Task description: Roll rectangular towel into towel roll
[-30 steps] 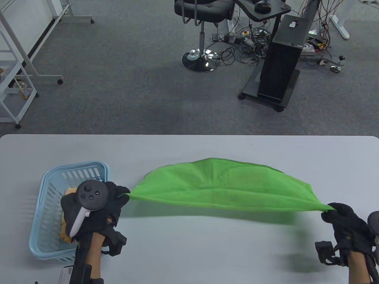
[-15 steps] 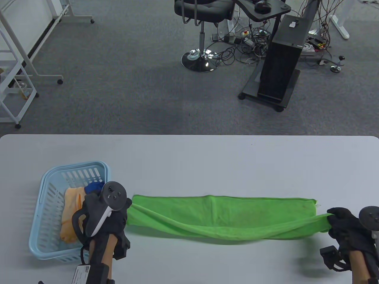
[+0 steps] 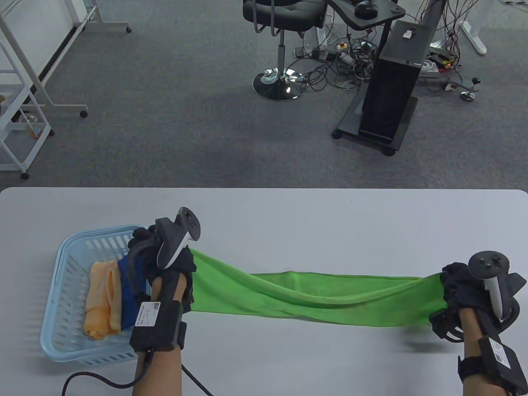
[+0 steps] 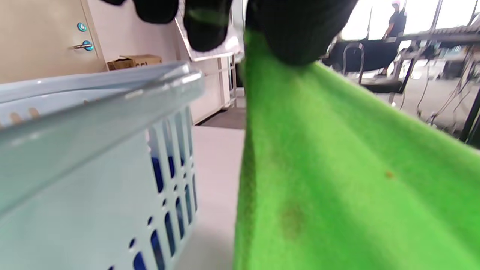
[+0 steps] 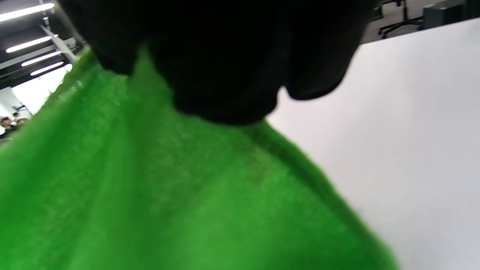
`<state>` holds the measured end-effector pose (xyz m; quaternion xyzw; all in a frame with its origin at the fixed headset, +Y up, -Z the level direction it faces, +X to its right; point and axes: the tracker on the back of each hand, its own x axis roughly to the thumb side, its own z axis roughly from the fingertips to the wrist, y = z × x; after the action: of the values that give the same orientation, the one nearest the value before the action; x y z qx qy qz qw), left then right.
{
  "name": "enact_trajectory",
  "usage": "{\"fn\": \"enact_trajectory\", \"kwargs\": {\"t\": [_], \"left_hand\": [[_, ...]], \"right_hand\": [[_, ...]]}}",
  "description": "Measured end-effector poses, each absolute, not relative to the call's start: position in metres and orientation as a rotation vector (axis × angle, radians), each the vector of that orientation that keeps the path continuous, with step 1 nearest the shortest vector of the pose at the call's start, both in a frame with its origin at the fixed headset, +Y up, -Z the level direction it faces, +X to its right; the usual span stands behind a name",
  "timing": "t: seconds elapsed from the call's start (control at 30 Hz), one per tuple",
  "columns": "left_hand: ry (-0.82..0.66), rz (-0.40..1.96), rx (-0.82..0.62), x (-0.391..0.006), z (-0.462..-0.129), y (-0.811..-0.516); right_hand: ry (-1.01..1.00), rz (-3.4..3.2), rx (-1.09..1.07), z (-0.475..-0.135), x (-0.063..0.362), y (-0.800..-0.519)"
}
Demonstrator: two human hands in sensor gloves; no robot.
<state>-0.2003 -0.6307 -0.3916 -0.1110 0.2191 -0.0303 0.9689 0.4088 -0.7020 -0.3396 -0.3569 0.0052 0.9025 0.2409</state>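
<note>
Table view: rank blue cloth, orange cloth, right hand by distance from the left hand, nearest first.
From the left hand:
1. Blue cloth, in the basket, just beside the hand's wrist.
2. Orange cloth, in the basket, on the blue cloth's far side.
3. Right hand, at the green towel's opposite end.

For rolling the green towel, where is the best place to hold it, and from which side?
Probably at the two short ends, one hand from each side. The towel lies as a long folded band across the table; the left hand and right hand already hold those ends, and it sags in the middle.
</note>
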Motion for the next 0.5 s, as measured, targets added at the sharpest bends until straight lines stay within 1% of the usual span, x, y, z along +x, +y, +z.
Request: {"fn": "enact_trajectory", "kwargs": {"t": [0.07, 0.13, 0.27, 0.3, 0.37, 0.43, 0.5], "left_hand": [[0.423, -0.096, -0.253, -0.197, -0.396, -0.632], [0.41, -0.132, -0.246, -0.193, -0.395, -0.627], [0.368, -0.177, -0.179, -0.186, -0.387, -0.609], [0.359, -0.186, -0.148, -0.183, -0.385, -0.604], [0.349, -0.189, -0.134, -0.181, -0.383, -0.601], [0.34, -0.173, -0.141, -0.181, -0.383, -0.603], [0.319, -0.143, -0.191, -0.181, -0.389, -0.612]], "right_hand": [[0.03, 2.482, -0.996, -0.34, 0.403, -0.701], [0.007, 2.512, -1.013, -0.339, 0.398, -0.694], [-0.043, 2.57, -0.992, -0.333, 0.391, -0.673], [-0.044, 2.589, -0.976, -0.332, 0.386, -0.667], [-0.01, 2.6, -0.904, -0.331, 0.378, -0.658], [-0.009, 2.596, -0.861, -0.33, 0.369, -0.653], [0.015, 2.61, -0.765, -0.327, 0.353, -0.652]]}}
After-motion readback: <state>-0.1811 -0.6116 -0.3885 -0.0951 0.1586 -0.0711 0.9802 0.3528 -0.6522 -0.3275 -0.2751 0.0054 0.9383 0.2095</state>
